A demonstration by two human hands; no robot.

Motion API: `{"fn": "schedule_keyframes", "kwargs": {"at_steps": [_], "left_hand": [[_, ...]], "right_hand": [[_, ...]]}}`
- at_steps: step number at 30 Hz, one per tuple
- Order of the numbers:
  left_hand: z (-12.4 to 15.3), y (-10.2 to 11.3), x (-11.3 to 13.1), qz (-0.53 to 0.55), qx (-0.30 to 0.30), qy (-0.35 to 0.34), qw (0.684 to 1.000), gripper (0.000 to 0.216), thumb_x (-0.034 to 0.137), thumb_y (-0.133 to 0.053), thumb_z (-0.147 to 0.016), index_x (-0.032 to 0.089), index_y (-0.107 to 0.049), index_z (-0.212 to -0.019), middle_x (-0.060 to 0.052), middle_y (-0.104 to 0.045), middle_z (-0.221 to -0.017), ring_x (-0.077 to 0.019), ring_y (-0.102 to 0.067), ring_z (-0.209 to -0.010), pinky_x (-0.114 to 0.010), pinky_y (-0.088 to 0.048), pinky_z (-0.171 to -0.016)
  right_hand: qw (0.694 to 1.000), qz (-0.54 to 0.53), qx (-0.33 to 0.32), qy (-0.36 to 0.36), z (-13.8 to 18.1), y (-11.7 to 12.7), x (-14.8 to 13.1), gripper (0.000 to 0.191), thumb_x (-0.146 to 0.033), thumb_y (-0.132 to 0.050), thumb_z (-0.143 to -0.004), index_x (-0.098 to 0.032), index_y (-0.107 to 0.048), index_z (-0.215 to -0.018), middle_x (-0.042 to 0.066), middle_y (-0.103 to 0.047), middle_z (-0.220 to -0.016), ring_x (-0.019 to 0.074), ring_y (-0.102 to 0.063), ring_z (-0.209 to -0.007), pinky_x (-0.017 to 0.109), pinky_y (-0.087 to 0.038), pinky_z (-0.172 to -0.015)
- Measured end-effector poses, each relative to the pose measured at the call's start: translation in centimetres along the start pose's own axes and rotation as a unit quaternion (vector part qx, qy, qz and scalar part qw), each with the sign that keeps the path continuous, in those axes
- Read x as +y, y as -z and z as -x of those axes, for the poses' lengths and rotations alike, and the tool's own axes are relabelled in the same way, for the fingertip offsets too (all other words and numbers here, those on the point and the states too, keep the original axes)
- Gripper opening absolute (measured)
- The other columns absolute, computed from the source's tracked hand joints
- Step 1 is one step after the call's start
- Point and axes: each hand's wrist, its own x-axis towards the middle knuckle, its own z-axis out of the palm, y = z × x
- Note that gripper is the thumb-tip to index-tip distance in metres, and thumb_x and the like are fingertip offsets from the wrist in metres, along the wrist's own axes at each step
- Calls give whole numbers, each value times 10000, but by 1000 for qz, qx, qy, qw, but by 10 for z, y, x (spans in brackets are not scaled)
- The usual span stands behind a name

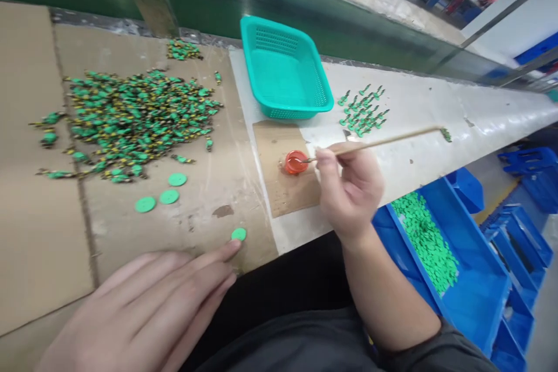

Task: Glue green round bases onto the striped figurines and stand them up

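My right hand [349,192] clamps the brush [383,142] at the red cup [295,162]; careless contact could tip it. My left hand [143,308] rests, fingers together, beside the green disc [238,234].

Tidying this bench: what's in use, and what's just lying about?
In use: thin wooden stick, held by right hand; small red cup at its tip; green disc by left hand.
Lying about: teal plastic basket; blue bin of green pieces.
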Motion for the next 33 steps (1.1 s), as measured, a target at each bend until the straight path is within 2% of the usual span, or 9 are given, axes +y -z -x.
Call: {"fn": "schedule_keyframes", "kwargs": {"at_steps": [3,6,9,12,17,23,29,33], "left_hand": [[-4,1,8,-42,-8,-47,998,292,59,-785,-1069,216,-801,-1314,-50,-916,-1315,-182,-827,-926,-389,-604,-930],[-9,1,12,-52,-3,-55,997,213,73,-759,-1095,212,-788,-1253,-28,-906,-1217,-186,-808,-917,-389,-593,-908],[-11,1,13,-53,-7,-57,997,190,84,-735,-1120,208,-773,-1258,-8,-884,-1140,-178,-775,-907,-383,-568,-887],[-8,0,13,-49,-7,-55,997,186,89,-756,-1112,214,-776,-1249,-3,-877,-1138,-175,-757,-891,-387,-559,-880],[1,-3,13,-51,-16,-28,998,164,156,-743,-1142,227,-770,-1287,-5,-881,-1255,-203,-782,-999,-426,-572,-990],[0,-1,11,-55,-13,-55,997,197,115,-772,-1109,203,-767,-1285,-34,-895,-1262,-209,-791,-1005,-424,-586,-979],[2,1,9,-43,-17,-35,998,262,142,-802,-1077,270,-788,-1305,-8,-909,-1242,-220,-827,-948,-423,-611,-958],[4,-1,9,-34,-15,-26,999,279,128,-809,-1064,270,-800,-1305,-7,-908,-1227,-216,-831,-950,-409,-609,-968]], "right_hand": [[997,-74,-15,-18,17,0,-22,85,-194,-748,-1146,-260,-787,-1109,3,-760,-921,169,-715,-832,352,-605,-778],[983,-143,-106,-37,32,-4,-43,66,-187,-750,-1144,-248,-771,-1130,16,-772,-925,181,-728,-831,375,-623,-781],[971,-145,-180,-53,40,-9,-51,76,-209,-769,-1145,-240,-740,-1081,11,-765,-898,173,-723,-808,367,-615,-762],[966,-125,-216,-66,42,-12,-49,131,-222,-772,-1149,-235,-712,-1034,-4,-736,-869,157,-709,-794,344,-598,-748],[964,-124,-223,-72,43,-13,-47,141,-230,-751,-1167,-234,-704,-1034,-4,-723,-870,150,-699,-798,334,-586,-743],[964,-120,-227,-66,42,-14,-49,156,-239,-747,-1175,-235,-696,-1028,-6,-723,-868,144,-699,-799,327,-589,-743],[965,-99,-236,-58,41,-14,-49,175,-258,-733,-1181,-253,-695,-1010,-7,-723,-851,161,-710,-796,337,-600,-733],[965,-95,-239,-53,40,-14,-50,194,-249,-731,-1178,-248,-692,-988,-8,-719,-844,156,-705,-784,331,-587,-719]]}}
